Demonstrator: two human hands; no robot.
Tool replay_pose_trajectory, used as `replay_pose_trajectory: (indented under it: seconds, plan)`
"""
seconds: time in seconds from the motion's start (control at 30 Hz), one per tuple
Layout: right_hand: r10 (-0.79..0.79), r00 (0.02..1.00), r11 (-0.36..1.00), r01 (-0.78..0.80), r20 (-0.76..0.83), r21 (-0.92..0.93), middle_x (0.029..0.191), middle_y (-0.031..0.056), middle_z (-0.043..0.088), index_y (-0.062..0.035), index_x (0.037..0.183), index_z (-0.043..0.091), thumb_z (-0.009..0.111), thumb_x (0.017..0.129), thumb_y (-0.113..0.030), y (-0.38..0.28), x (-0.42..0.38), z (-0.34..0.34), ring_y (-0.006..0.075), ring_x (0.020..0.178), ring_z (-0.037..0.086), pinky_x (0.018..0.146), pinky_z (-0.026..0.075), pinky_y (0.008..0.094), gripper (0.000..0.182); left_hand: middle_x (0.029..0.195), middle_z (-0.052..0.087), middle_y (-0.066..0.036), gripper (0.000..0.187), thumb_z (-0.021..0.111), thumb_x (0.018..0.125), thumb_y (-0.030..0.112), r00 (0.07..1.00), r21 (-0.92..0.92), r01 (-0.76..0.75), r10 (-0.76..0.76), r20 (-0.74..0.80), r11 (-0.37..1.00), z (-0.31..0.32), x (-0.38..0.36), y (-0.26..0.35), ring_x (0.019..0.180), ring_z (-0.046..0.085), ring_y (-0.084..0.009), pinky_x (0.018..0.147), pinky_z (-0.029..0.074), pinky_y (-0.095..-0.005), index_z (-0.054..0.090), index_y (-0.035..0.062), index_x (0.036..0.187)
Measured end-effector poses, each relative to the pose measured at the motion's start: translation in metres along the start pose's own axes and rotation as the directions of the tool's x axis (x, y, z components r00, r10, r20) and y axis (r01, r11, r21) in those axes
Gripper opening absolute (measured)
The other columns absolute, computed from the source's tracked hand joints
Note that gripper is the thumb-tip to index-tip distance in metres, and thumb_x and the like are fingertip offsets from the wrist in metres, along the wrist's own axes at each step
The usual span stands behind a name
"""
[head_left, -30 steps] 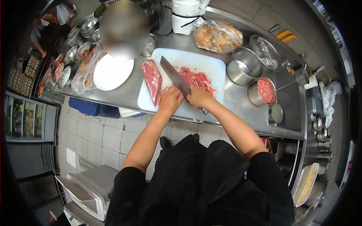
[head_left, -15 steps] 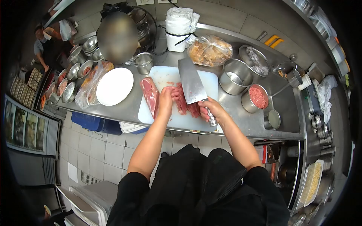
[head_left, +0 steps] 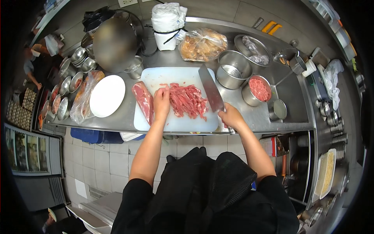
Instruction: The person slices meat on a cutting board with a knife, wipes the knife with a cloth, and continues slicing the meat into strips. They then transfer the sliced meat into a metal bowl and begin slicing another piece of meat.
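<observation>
My right hand (head_left: 232, 116) is closed round the handle of a cleaver (head_left: 212, 90). Its blade is tilted steeply at the right side of the white cutting board (head_left: 154, 74), beside a pile of thin raw meat strips (head_left: 189, 100). On the pile's left edge rests my left hand (head_left: 161, 104), fingers curled together; whether they pinch any meat is hidden. Just left of that hand lies an uncut slab of raw meat (head_left: 143, 99).
A white oval plate (head_left: 108, 96) and a plastic bag of food (head_left: 82, 95) lie left. Behind the board stand a wrapped white bundle (head_left: 168, 25) and a bag of brown food (head_left: 203, 43). Right are a steel pot (head_left: 233, 80), a pot of minced meat (head_left: 258, 89) and a sink (head_left: 290, 107).
The cleaver has moved off the strips to the right side of the board, its blade now turned more edge-on. More of the strip pile shows. My left hand stays by the meat.
</observation>
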State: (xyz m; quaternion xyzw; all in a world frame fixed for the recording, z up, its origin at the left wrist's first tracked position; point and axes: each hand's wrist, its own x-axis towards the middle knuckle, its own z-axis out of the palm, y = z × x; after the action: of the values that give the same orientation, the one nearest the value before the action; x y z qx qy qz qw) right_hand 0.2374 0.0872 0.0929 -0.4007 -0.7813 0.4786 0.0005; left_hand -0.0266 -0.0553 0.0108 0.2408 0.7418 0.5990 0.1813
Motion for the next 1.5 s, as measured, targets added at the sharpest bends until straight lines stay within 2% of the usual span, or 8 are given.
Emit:
replay_pose_trajectory:
  seconds: [0.07,0.13,0.27,0.33,0.83,1.03,1.1,1.5]
  plan:
    - [-0.05,0.996,0.955,0.026,-0.074,-0.297,0.077,0.0177,0.067,0.0004,0.11,0.053,0.059,0.089,-0.019,0.023,-0.006,0.004,0.0302,0.064,0.067,0.063,0.054,0.0427,0.03,0.113,0.063,-0.02,0.052,0.047,0.101,0.047,0.965,0.319,-0.226,0.257,-0.059,0.92,0.007,0.011,-0.003,0.107,0.059,-0.0333,0.098,0.045,-0.0467,0.062,-0.0022,0.112]
    - [-0.119,0.985,0.817,0.026,-0.125,-0.575,0.085,0.0228,0.07,0.0027,0.113,0.053,0.058,0.087,-0.018,0.025,-0.016,0.009,0.0353,0.075,0.071,0.073,0.055,0.0455,0.033,0.119,0.062,-0.021,0.049,0.048,0.101,0.043,0.758,0.811,-0.298,0.642,-0.12,0.504,0.025,0.035,-0.033,0.114,0.056,-0.036,0.103,0.041,-0.0456,0.062,-0.0002,0.118]
    - [0.021,0.993,0.808,-0.086,-0.116,-0.584,0.09,0.0265,0.07,0.0052,0.114,0.052,0.054,0.088,-0.016,0.005,-0.033,0.035,0.0413,0.087,0.069,0.082,0.052,0.0499,0.034,0.124,0.062,-0.018,0.047,0.047,0.101,0.042,0.801,0.77,-0.422,0.595,0.068,0.479,0.044,0.045,-0.044,0.12,0.054,-0.0349,0.106,0.039,-0.0422,0.062,0.0032,0.122]
    - [0.044,0.999,0.846,-0.051,-0.024,-0.532,0.09,0.0277,0.069,0.0051,0.116,0.051,0.052,0.087,-0.014,-0.007,-0.034,0.051,0.0417,0.088,0.068,0.083,0.052,0.0498,0.034,0.123,0.062,-0.017,0.048,0.044,0.103,0.042,0.886,0.412,-0.464,0.422,0.195,0.784,0.052,0.028,-0.022,0.119,0.054,-0.0339,0.105,0.04,-0.0408,0.061,0.0026,0.123]
    - [-0.109,0.975,0.863,0.189,0.192,-0.47,0.097,0.0297,0.068,0.0004,0.113,0.055,0.055,0.086,-0.021,-0.03,0.026,0.026,0.0442,0.094,0.067,0.085,0.052,0.0501,0.035,0.145,0.044,-0.025,0.06,0.042,0.103,0.042,0.975,0.027,-0.197,0.199,-0.097,0.98,0.047,0.015,-0.029,0.136,0.04,-0.0403,0.114,0.031,-0.0386,0.046,-0.0061,0.138]
    - [-0.258,0.965,0.641,0.212,0.053,-0.738,0.096,0.0238,0.07,-0.0049,0.117,0.057,0.056,0.084,-0.018,-0.014,0.091,-0.018,0.041,0.091,0.068,0.082,0.053,0.0497,0.036,0.153,0.037,-0.02,0.082,0.068,0.084,0.055,0.885,0.616,-0.418,0.453,0.109,0.667,0.056,-0.069,0.012,0.144,0.029,-0.0386,0.117,0.019,-0.0591,0.047,-0.0001,0.141]
    - [-0.315,0.943,0.609,0.289,0.109,-0.739,0.095,0.0234,0.07,-0.0057,0.118,0.058,0.056,0.083,-0.017,-0.016,0.104,-0.016,0.0404,0.09,0.069,0.081,0.053,0.0497,0.037,0.157,0.033,-0.015,0.091,0.074,0.073,0.06,0.788,0.648,-0.606,0.457,0.411,0.462,0.068,-0.096,0.022,0.148,0.023,-0.0341,0.114,0.012,-0.069,0.048,0.0083,0.144]
    - [-0.428,0.813,0.618,0.581,0.394,-0.529,0.084,0.0204,0.07,-0.0063,0.119,0.057,0.057,0.084,-0.019,0.007,0.071,-0.007,0.0341,0.075,0.07,0.07,0.054,0.0462,0.037,0.163,0.015,-0.02,0.12,0.078,0.062,0.066,0.91,0.77,-0.277,0.415,0.017,0.575,0.043,-0.051,-0.018,0.148,0.017,-0.0452,0.111,0.016,-0.0709,0.027,0.0096,0.154]
